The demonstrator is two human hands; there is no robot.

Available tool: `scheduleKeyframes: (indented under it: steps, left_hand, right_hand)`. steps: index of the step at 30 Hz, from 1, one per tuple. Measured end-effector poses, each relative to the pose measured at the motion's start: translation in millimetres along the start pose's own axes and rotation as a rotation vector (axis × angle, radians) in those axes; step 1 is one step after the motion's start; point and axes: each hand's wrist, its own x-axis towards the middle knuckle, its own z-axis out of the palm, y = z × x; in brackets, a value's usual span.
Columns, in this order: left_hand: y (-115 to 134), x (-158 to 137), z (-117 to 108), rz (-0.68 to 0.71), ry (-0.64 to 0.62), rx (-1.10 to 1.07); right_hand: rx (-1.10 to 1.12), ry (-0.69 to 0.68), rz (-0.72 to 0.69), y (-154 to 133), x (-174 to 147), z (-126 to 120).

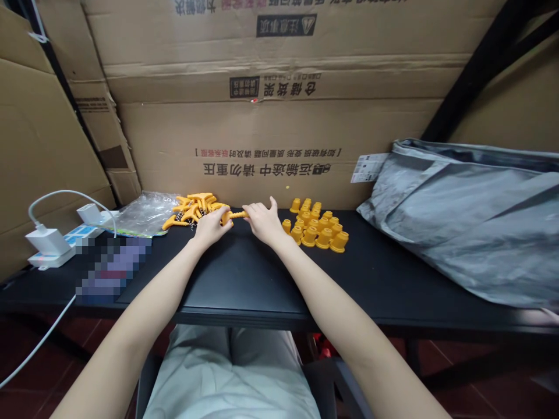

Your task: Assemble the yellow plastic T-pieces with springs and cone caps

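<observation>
Above the black table, my left hand (210,228) and my right hand (263,222) are both closed on a yellow plastic piece with a ridged rod (238,215). The rod spans the gap between my fingertips, level and lying left to right. Its ends are partly hidden by my fingers. Just behind my left hand is a pile of yellow T-shaped pieces (201,199) with small dark chains among them. To the right of my right hand, several yellow cup-shaped caps (324,237) stand in a cluster, wide rims down.
A clear plastic bag (142,214) lies left of the pile. Farther left are a white power strip (81,235) with a charger (46,241) and cable, and a blurred-out flat object (114,270). A large grey bag (463,221) fills the right side. Cardboard (271,128) walls the back.
</observation>
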Motion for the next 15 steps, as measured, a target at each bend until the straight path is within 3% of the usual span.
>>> scheduleKeyframes:
  steps: [15]
  left_hand:
    - [-6.0, -1.7, 6.9, 0.045, 0.036, -0.064]
  right_hand:
    - [-0.038, 0.01, -0.011, 6.6, -2.4, 6.4]
